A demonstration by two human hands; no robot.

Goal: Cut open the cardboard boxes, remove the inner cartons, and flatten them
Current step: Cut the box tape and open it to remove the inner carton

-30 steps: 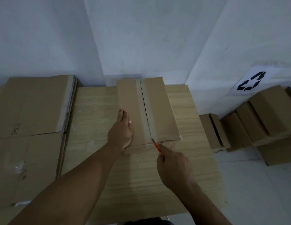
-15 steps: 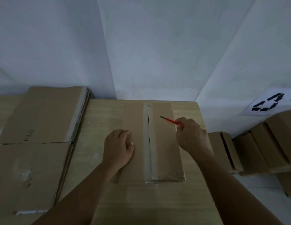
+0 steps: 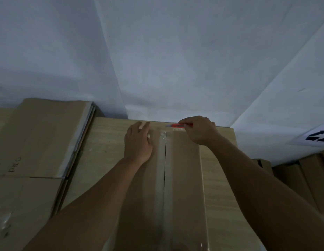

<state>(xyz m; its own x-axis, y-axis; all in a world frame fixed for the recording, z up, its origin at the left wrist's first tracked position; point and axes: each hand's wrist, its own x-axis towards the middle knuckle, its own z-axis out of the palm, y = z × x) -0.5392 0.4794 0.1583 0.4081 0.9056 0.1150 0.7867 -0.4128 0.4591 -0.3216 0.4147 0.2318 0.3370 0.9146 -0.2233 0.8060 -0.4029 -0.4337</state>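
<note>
Wall: pale wall (image 3: 175, 60) fills the upper half, meeting the far edge of the surface.
Surface: wooden surface (image 3: 110, 142) carrying the box; its near part is cut off by the frame.
Flattened stack: flat cardboard sheets (image 3: 40, 138) lie on the left, beside the box and not touching it.
Box: cardboard box (image 3: 184, 178) lies lengthwise in the middle, its taped centre seam (image 3: 162, 178) running away from the viewer; it is not yet opened.
Other boxes: more cartons (image 3: 302, 178) sit lower at the right, partly out of frame.
Left hand: left hand (image 3: 138, 144) rests flat, fingers straight, on the box's left flap.
Right hand: right hand (image 3: 199, 130) is clenched round the red cutter (image 3: 177, 126).
Change: a second ago the cutter was at the near end of the seam; now it is at the far end, so a far-edge cut is probably next.
Unclear: the blade tip is blurred, and whether it touches tape cannot be told.
</note>
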